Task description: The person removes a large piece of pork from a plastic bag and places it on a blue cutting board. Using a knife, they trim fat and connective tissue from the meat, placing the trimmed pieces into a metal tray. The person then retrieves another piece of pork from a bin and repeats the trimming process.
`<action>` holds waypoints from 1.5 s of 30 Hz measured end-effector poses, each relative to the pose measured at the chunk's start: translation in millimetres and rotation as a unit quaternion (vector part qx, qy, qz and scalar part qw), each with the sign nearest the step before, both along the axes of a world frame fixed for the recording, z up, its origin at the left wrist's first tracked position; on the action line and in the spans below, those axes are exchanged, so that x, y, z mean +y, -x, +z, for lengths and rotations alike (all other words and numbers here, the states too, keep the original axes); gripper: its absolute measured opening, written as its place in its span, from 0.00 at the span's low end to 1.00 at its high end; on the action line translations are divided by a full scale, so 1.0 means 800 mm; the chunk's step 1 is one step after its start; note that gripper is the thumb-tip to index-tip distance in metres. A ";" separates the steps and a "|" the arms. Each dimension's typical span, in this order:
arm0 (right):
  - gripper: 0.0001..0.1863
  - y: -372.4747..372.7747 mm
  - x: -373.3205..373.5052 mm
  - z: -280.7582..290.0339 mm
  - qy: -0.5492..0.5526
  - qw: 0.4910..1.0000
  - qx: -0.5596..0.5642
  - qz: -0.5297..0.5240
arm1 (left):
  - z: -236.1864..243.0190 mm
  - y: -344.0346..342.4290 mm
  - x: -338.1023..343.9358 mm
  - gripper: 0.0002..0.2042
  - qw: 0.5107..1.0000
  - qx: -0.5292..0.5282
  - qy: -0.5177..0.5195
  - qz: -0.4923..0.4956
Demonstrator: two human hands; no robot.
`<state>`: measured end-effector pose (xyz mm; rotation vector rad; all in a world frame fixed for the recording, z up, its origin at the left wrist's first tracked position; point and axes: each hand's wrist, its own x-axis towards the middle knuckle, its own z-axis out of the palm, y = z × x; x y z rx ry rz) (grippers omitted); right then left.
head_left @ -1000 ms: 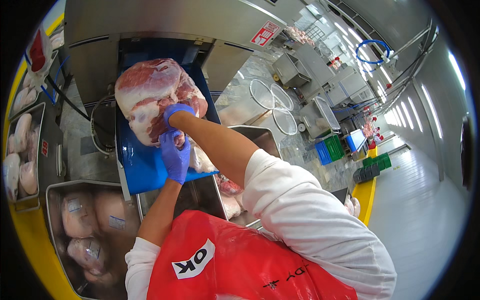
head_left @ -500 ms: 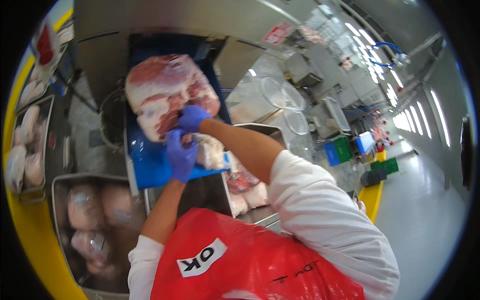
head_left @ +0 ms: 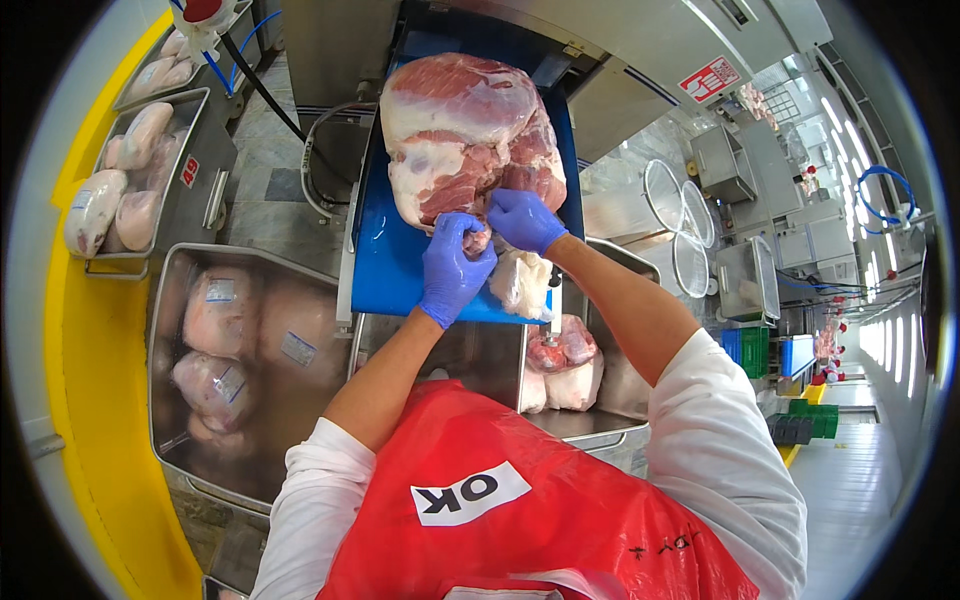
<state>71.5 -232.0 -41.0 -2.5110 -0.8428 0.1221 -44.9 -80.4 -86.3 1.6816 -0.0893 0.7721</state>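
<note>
A large cut of raw meat [head_left: 460,100], red with pale fat, lies on a blue conveyor belt [head_left: 385,285]. Both my hands wear purple gloves and work at its near edge. My left hand [head_left: 455,268] pinches a small meat flap [head_left: 477,241] between thumb and fingers. Just right of it, my right hand [head_left: 525,220] is closed against the meat with its fingertips hidden, so what it grips cannot be made out. Beside my wrists, a whitish lump of fat [head_left: 522,284] sits on the belt's near right corner.
A steel bin [head_left: 165,350] at left holds several bagged meat pieces; another steel tub [head_left: 213,160] of wrapped pieces stands beyond it. Below the belt's near end, a steel bin [head_left: 625,385] contains meat pieces. A steel machine housing [head_left: 340,45] rises behind the belt.
My view has turned, so the belt and meat appear farther right and more upright. Both hands stay at the meat's near edge.
</note>
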 end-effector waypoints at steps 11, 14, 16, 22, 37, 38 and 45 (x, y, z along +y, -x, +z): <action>0.12 0.010 -0.018 -0.018 0.076 0.992 -0.061 0.077 | -0.004 -0.006 0.003 0.18 0.999 -0.012 -0.041 0.013; 0.12 0.013 -0.018 -0.021 0.101 0.989 -0.071 0.086 | -0.005 -0.007 0.002 0.17 0.999 0.001 -0.045 0.008; 0.13 0.016 -0.019 -0.022 0.125 0.986 -0.071 0.084 | -0.004 -0.006 0.002 0.17 0.999 0.015 -0.038 0.009; 0.12 0.019 -0.018 -0.014 0.070 0.994 -0.028 0.082 | 0.006 -0.003 0.013 0.17 0.998 0.042 -0.039 -0.012; 0.06 -0.011 0.002 -0.014 -0.152 0.985 -0.080 -0.028 | 0.008 -0.001 0.018 0.17 0.998 0.036 -0.046 -0.014; 0.07 -0.015 -0.001 -0.008 -0.065 0.991 -0.114 -0.008 | 0.008 -0.002 0.017 0.17 0.998 0.026 -0.052 -0.009; 0.10 -0.056 -0.004 0.054 0.096 0.989 -0.112 0.018 | 0.006 -0.004 0.024 0.17 0.997 0.028 -0.068 -0.026</action>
